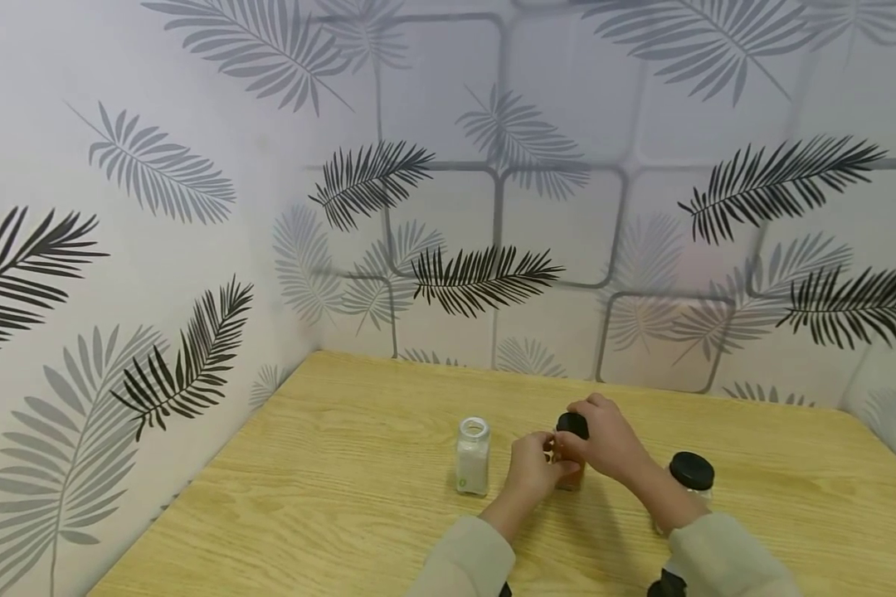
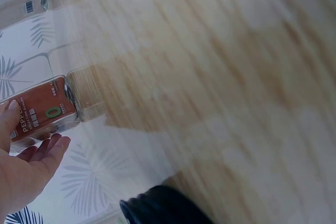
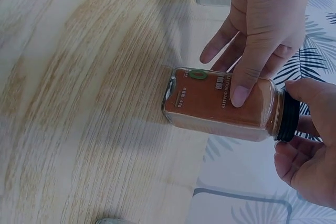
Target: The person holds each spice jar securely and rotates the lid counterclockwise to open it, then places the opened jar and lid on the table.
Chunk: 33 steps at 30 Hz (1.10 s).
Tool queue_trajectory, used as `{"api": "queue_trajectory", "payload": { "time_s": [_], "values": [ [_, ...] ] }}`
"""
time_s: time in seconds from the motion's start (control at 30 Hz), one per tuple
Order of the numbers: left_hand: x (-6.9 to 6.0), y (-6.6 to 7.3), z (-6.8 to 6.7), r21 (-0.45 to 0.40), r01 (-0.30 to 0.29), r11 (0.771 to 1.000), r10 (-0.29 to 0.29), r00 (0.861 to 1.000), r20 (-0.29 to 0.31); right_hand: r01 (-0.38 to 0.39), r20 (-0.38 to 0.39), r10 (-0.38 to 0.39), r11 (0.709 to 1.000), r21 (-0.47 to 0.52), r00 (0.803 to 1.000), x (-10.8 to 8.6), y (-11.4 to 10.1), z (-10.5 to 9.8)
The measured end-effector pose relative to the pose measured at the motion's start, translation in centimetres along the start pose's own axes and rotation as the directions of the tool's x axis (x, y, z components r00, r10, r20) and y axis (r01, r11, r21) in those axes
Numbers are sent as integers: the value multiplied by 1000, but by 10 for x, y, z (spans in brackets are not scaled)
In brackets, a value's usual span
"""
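Red-brown jar: we see one red-brown jar (image 3: pixel 202 100), at the table top, between our two hands.
Which way it points: its long side runs up and down, with its black lid (image 3: pixel 289 116) at the top and its flat bottom down.
Marks on it: one green ring (image 3: pixel 198 74) and some pale letters.
Left hand: our left hand (image 1: pixel 532 466) holds the glass side of the jar, with the thumb on the front and fingers behind.
Right hand: our right hand (image 1: pixel 607 435) grips the black lid from above.
Open jar: one pale jar (image 1: pixel 473 464) stands up on our left, its round mouth facing up.
Other lidded jar: one clear jar (image 1: pixel 691 473) with a black top is on our right, partly behind our arm.
Jar count: three in all.
Sleeves: two, both pale.
Table: one yellow wood table (image 1: pixel 328 448).
Wall: white wall (image 1: pixel 448 332) with black and gray leaves.
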<state>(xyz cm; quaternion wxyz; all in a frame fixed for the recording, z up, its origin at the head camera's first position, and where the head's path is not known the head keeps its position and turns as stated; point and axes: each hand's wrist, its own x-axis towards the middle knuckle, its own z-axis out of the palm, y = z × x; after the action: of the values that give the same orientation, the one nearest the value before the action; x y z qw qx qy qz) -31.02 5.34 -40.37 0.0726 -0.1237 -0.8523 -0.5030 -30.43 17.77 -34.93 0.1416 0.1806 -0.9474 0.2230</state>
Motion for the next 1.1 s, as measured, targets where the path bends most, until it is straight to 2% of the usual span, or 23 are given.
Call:
{"api": "queue_trajectory", "payload": {
  "time_s": [0.17, 0.3, 0.5, 0.7, 0.87, 1.1],
  "values": [
    [1, -1, 0, -5, 14, 1000, -14, 1000, 1, 35, 16, -35, 999, 30, 999, 0, 1, -2],
    [0, -2, 0, -15, 15, 1000, -15, 1000, 3, 53, -3, -53, 998, 20, 999, -1, 1, 0],
    [0, -2, 0, -21, 3, 1000, -3, 1000, 3, -10, -49, 9, 1000, -19, 999, -1, 1, 4],
    [0, -3, 2, -37, 18, 999, -18, 1000, 9, -56, -65, 56, 998, -4, 996, 0, 1, 6],
    [0, -3, 2, -45, 34, 998, -33, 999, 19, -47, -56, 47, 999, -3, 997, 2, -1, 5],
    [1, -4, 1, -32, 26, 999, -25, 1000, 14, -6, -15, 7, 1000, 28, 1000, 1, -3, 1]
  ]
}}
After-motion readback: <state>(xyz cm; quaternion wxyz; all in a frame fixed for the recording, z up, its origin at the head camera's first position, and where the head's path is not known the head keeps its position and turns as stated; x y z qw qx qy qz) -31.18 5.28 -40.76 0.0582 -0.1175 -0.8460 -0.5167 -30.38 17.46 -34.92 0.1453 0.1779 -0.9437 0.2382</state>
